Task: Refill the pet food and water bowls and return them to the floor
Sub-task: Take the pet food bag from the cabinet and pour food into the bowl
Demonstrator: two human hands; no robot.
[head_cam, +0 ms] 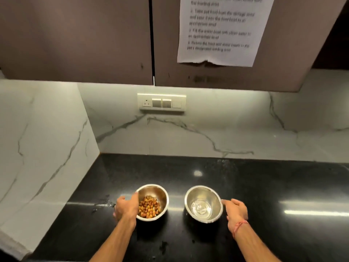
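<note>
Head view, looking down at a black bench (264,186) below a marble wall. Two steel bowls stand side by side, apart. The left hand (126,207) curls its fingers (135,195) round the left rim of the food bowl (160,193), which holds brown kibble (149,206). The right hand (236,211) holds the right rim of the water bowl (203,193), which holds clear water. A printed sheet (221,29) hangs on the cupboard above.
</note>
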